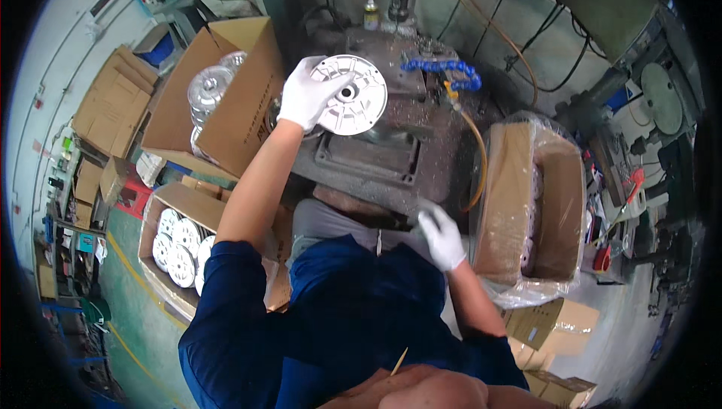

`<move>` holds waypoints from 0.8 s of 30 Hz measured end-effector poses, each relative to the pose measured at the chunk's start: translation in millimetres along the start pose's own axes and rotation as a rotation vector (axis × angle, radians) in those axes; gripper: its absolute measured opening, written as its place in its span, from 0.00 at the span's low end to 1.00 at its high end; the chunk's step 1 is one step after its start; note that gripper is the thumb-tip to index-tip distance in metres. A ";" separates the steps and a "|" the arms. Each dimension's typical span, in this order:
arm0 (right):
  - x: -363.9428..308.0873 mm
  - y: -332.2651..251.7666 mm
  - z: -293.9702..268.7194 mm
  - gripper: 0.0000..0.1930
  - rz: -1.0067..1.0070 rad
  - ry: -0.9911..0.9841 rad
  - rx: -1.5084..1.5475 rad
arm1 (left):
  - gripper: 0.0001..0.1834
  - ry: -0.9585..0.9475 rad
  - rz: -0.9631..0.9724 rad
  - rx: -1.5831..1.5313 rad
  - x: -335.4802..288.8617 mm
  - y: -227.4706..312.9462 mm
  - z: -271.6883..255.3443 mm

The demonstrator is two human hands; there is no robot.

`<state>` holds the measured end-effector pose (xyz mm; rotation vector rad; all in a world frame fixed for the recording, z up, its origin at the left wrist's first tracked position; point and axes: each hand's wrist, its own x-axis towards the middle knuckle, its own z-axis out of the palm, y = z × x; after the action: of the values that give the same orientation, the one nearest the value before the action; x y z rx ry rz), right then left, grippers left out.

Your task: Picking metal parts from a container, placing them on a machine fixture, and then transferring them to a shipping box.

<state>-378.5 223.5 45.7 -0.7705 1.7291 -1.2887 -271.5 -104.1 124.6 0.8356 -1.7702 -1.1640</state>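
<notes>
My left hand (304, 98), in a white glove, grips a round, silvery-white metal disc (367, 105) by its left side, thumb across its face. The disc has a hub with a hole at its centre and raised ribs. It is held up over a grey metal machine table (440, 146) strewn with shavings. My right hand (442, 239), also gloved, is low at the table's front right edge, near my lap. Its fingers are blurred, and a greyish smear at their tips is too unclear to name.
Left stands a tall carton (169, 119) of shiny metal parts; below it, another carton (214, 202) holds several similar discs. A plastic-lined carton (508, 206) stands right. A blue segmented coolant hose (451, 68) and a spray can (371, 15) are at the table's back.
</notes>
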 end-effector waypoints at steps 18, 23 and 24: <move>-15.1 83.7 -19.6 0.16 0.150 0.000 0.083 | 0.39 -0.206 -0.175 0.524 101.9 -24.2 42.8; -9.6 93.0 -22.6 0.18 0.112 -0.004 -0.023 | 0.39 -0.253 -0.212 0.638 102.7 -13.8 41.7; -8.5 93.6 -22.5 0.18 0.112 -0.011 -0.025 | 0.39 -0.249 -0.217 0.639 102.8 -15.5 40.0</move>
<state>-394.1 267.7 -38.8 -0.6833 1.7573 -1.1874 -350.2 -182.8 130.3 1.3235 -2.3564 -0.8566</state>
